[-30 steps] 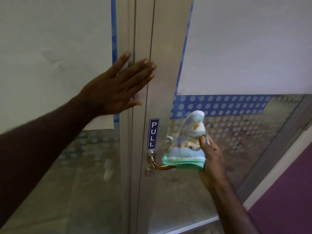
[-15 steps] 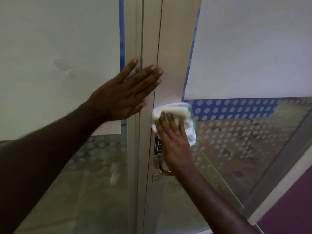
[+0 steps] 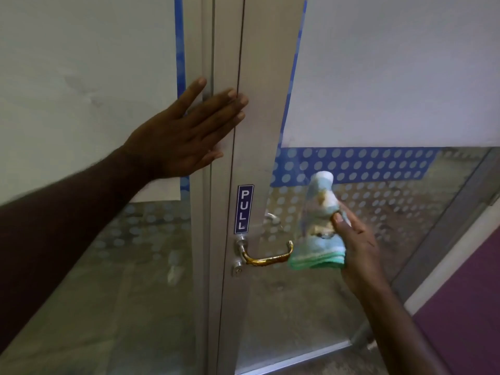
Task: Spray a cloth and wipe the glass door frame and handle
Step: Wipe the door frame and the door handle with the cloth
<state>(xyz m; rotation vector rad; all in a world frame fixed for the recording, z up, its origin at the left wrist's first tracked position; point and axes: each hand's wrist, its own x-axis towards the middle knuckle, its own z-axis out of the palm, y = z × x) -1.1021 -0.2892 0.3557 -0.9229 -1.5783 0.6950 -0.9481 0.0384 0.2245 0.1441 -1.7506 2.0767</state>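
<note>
The cloth (image 3: 318, 227) sits in the right hand (image 3: 357, 250), pinched between the thumb on its front face and the fingers curled behind it, with the palm to the cloth's right. It hangs in front of the lower glass pane of the door, just right of the free end of the handle (image 3: 266, 257); whether its bottom edge touches that tip cannot be told. The cloth is a folded pale blue towel with a mint-green hem stacked in layers along its bottom edge and a cream and tan print on its face. Its long axis runs close to vertical, narrow end up and leaning slightly left, wide folded end down. The handle is a brass-coloured lever lying roughly level, pointing right from its round base on the door frame (image 3: 251, 136), below a blue PULL sign (image 3: 244, 208). The left hand (image 3: 186, 133) is open and flat, fingers spread against the frame's upright, gripping nothing.
</note>
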